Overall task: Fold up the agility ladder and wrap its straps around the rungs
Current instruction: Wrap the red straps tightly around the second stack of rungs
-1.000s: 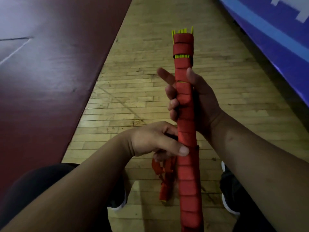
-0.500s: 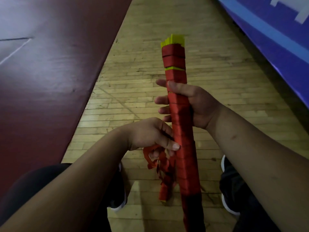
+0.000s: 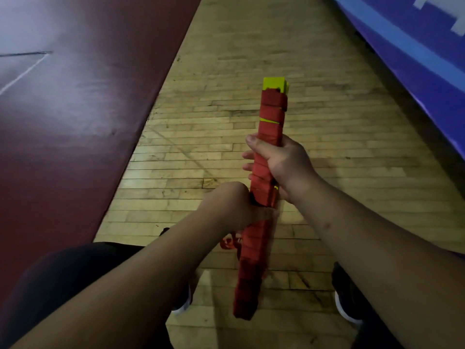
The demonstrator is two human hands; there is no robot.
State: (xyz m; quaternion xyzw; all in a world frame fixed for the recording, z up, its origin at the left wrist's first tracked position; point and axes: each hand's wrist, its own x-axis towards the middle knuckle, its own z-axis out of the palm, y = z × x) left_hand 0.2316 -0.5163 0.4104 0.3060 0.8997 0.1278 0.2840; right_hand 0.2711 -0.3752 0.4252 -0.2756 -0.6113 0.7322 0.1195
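Head view, single frame. The agility ladder [image 3: 270, 114] is folded into 1 long narrow bundle, held in the air at centre frame and running from just above centre down to the lower middle, tilted slightly so its top leans right. Red strap [image 3: 251, 250] is wound turn upon turn along nearly the whole length; the yellow rungs [image 3: 274, 83] show only as a stub at the top end and as a thin sliver between 2 turns just below it. I see the right hand [image 3: 284, 165] gripping the bundle in its upper half: thumb laid across the front, fingertips curling round and showing at the left edge. The left hand [image 3: 231, 207] sits directly below, back of hand toward the camera, thumb pressed across the front of the bundle, fingers curled behind and hidden; it grips the bundle, but with the blur there I cannot tell whether it also pinches strap. A loose tangle of strap hangs just under the left wrist, beside the bundle's left edge. The lower end of the bundle hangs between 2 dark shoes [image 3: 347, 306] with white soles, at lower centre and lower right. Background: wooden floor [image 3: 226, 71] through the middle, maroon mat [image 3: 75, 109] filling the upper left, blue padding [image 3: 415, 46] in the upper right corner.
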